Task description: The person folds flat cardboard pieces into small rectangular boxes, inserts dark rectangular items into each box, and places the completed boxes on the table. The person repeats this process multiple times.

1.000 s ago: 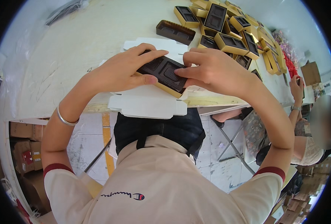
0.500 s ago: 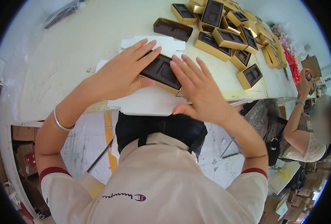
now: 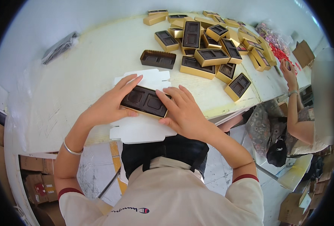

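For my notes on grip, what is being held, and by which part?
The gold box with a dark tray: left hand around its left end, right hand touching its right end.

Tray-fitted box (image 3: 144, 101) there on flat card (image 3: 143, 131), front edge of worktable (image 3: 88, 62), btwn worker's L hand (image 3: 109, 103) & R hand (image 3: 186, 115); loose insert tray (image 3: 157, 59) just behind the card; heap of boxes (image 3: 211, 57) to tray's R & farther back; co-worker (image 3: 302, 130) way over R; cartons (image 3: 35, 187) under worktable, L end
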The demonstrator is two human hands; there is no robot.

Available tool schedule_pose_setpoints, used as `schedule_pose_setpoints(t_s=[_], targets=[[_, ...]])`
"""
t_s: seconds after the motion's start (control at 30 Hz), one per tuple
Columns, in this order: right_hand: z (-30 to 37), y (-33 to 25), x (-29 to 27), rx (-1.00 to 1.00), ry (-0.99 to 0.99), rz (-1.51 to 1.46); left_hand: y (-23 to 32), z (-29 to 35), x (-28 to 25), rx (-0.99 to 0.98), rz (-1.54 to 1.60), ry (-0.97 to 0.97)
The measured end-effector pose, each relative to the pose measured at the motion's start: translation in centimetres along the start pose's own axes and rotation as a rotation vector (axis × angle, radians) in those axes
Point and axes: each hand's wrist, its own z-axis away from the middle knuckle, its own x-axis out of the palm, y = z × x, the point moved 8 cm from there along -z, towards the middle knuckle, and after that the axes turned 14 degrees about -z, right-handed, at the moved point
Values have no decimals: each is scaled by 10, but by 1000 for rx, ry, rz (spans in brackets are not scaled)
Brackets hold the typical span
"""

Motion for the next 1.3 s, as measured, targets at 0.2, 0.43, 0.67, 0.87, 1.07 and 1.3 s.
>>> schedule_pose_setpoints(t_s=[0.2,0.43,0.67,0.87,1.07,1.3], targets=[[-1,-4,-2,-26,3,70,12,1,7,-64,-262,-9],[-9,3,-64,-60,-51,65,34,22,-16,-177,-7,217],[17,229,-218,571,245,-98,22,38,-20,-21,-210,165],[-21,132,-159,131,328,212,30,60,-11,-55,-231,47],[-2,-40,-7,-164,-124,119,34,60,6,-72,-265,-54],[-9,-38,-6,-91,-232,14,32,59,-3,-58,-198,-12]])
